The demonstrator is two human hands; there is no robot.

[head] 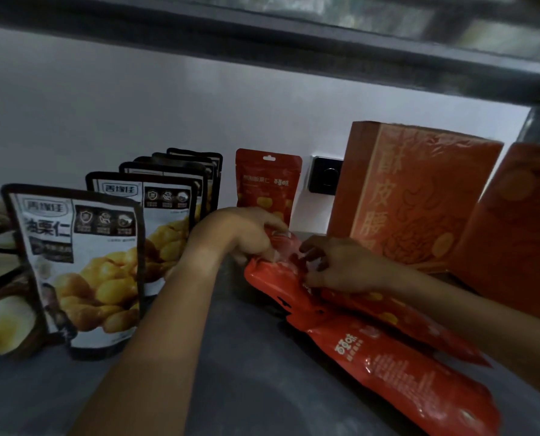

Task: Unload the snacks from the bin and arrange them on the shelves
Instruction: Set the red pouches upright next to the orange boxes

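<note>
Both hands reach onto a grey shelf (237, 382). My left hand (243, 231) and my right hand (341, 265) grip the far end of a red snack pouch (275, 281) that lies tilted on the shelf. More red pouches (413, 382) lie flat under and in front of it. One red pouch (267, 184) stands upright against the back wall, just behind my left hand. The bin is out of view.
A row of several white-and-black chestnut pouches (83, 265) stands at the left. Two tall orange boxes (413, 196) stand at the right. A black wall socket (325, 179) sits on the white back wall. Another shelf (293, 48) runs close overhead.
</note>
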